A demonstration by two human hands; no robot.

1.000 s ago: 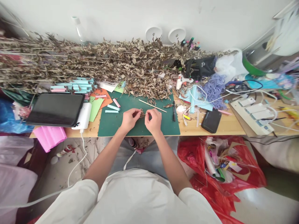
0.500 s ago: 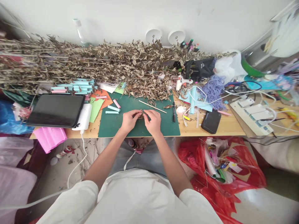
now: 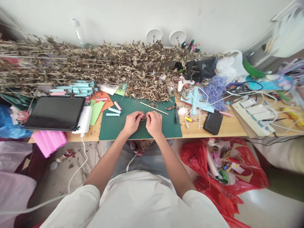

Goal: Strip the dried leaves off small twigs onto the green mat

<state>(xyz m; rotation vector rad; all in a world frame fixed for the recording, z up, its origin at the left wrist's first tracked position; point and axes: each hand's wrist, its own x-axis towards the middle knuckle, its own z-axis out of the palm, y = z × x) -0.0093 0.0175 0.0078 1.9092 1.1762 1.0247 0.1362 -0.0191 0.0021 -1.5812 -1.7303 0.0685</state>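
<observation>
Because the bit of dried plant [image 3: 143,117] was small, the left hand [image 3: 132,123] pinched it by fingertips over the green mat [image 3: 114,129], probably for fine control. Beside it, the right hand [image 3: 155,124] had fingertips pressed together; whether they gripped something, I could not tell.

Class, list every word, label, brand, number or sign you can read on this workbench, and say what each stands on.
Nothing can be read with certainty.
Black bag: small white lettering, too blurred to read.
White device: a small dark patch near one corner; any figures are too small to read.
</observation>
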